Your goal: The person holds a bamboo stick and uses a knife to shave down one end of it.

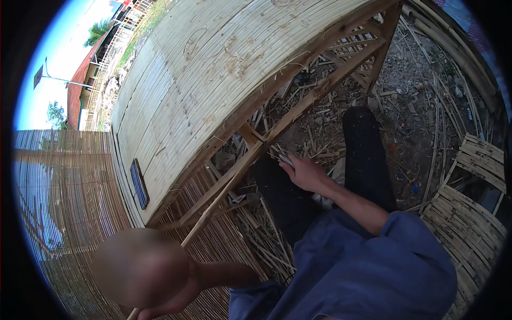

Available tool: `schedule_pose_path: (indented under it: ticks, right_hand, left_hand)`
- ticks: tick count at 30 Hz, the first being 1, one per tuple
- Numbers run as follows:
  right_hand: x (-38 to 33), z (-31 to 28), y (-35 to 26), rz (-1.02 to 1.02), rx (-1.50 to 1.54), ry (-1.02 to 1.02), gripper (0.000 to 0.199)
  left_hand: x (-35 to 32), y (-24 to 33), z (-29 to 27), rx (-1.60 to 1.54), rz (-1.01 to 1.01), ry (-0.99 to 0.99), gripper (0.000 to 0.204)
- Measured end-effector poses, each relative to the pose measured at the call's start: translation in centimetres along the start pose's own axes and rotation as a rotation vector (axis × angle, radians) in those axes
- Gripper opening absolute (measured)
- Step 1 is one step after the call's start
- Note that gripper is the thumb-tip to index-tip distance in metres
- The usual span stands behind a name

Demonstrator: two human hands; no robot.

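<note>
My left hand (173, 305), at the lower left and partly covered by a blurred patch, is closed round a long thin bamboo strip (205, 216). The strip slants up and to the right along the table's underframe, toward my right knee area. My right hand (308, 174) is closed round a knife (287, 159) with a greyish handle. Its dark, narrow end points up and left, close to the strip's upper end beside a wooden crossbar (298, 109). Whether blade and strip touch, I cannot tell.
A large bamboo-topped table (176, 101) with shavings fills the upper middle. A dark phone-like slab (140, 184) lies at its left edge. A bamboo blind (69, 186) hangs at left. Offcuts (320, 152) litter the ground; a slatted bamboo panel (464, 224) is at right.
</note>
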State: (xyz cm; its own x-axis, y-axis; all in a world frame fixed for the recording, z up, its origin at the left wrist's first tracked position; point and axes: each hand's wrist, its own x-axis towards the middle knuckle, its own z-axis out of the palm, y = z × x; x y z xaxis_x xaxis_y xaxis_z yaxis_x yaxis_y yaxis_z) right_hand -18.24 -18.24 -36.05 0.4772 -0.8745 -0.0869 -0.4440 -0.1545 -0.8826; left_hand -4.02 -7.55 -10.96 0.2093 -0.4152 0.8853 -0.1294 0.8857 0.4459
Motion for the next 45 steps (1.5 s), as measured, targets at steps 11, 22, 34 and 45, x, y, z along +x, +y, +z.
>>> schedule_pose_path:
  ticks: [11, 22, 34, 45]
  right_hand:
    - [0.2, 1.1, 1.9, 0.028, 0.022, -0.037, 0.03]
    - [-0.1, 1.6, 1.8, 0.062, 0.097, -0.003, 0.035]
    - [-6.0, 0.7, 3.9, 0.003, 0.104, -0.049, 0.041]
    - [-6.3, -1.0, 2.6, 0.093, 0.191, -0.102, 0.041]
  left_hand:
    - [0.1, 0.3, -0.5, 0.027, -0.036, 0.01, 0.049]
    - [-0.4, 1.0, -0.8, 0.041, 0.003, 0.02, 0.049]
    - [0.9, 0.5, -3.5, -0.078, -0.033, 0.031, 0.045]
    - [3.6, -1.2, -3.9, -0.147, -0.14, 0.023, 0.053]
